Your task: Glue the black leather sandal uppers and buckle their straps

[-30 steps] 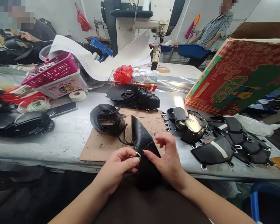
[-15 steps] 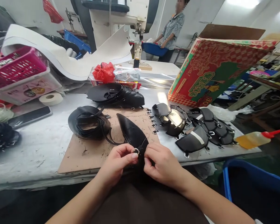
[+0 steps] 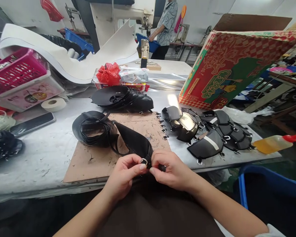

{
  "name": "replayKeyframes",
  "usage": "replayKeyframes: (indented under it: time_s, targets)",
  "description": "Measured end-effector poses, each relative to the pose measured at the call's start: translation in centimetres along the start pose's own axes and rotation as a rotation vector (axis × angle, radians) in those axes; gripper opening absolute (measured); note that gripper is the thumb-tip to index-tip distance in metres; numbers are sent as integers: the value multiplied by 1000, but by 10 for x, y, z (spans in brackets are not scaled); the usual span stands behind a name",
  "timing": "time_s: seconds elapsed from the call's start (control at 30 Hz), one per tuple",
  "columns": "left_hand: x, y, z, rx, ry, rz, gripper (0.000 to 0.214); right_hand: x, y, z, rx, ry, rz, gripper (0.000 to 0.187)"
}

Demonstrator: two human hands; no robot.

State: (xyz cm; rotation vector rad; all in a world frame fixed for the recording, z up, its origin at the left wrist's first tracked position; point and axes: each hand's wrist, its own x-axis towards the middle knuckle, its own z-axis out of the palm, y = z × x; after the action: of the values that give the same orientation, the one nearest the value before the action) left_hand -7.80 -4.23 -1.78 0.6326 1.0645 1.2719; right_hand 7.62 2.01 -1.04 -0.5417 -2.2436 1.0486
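Near the table's front edge, my left hand (image 3: 128,172) pinches a small silver buckle (image 3: 144,161) on a short black strap. My right hand (image 3: 169,169) is closed on the black leather piece (image 3: 135,140) right beside the buckle; its fingertips nearly meet those of my left hand. That piece stretches away over a brown board (image 3: 88,168). A coil of black strips (image 3: 93,128) lies on the board to the left. Behind it sits a stack of black leather pieces (image 3: 123,98). Several loose buckles (image 3: 164,130) line the board's right side.
Black curved pieces with buckles (image 3: 206,144) lie at right, beside a glue bottle (image 3: 273,144) and a red-green carton (image 3: 234,69). A phone (image 3: 33,124) and tape roll (image 3: 53,104) are at left. A sewing machine (image 3: 144,52) stands behind; a person (image 3: 165,29) is beyond it.
The black leather piece has swung, its far end now further left and lying flatter. My right fingers have closed in nearer the buckle. The person behind has shifted left in view.
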Motion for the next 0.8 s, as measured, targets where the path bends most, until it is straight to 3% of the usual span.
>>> replayKeyframes:
  time_s: [0.27, 0.43, 0.53, 0.63, 0.8]
  targets:
    - [1, -1, -3, -155, -25, -45, 23, -3, 13, 11, 511, 130, 109, 25]
    - [-3, 0, -6, -176, -45, -36, 20, -6, 20, 13, 552, 172, 189, 30]
    - [-7, 1, -6, -152, -49, -25, 22, -4, 26, 14, 740, 195, 347, 44]
    - [-10, 5, -7, -101, -59, -30, 25, 0, 27, 17, 970, 58, 539, 54]
    - [-14, 6, -18, 82, -27, -37, 22, 7, 20, 21, 1126, -78, 535, 41]
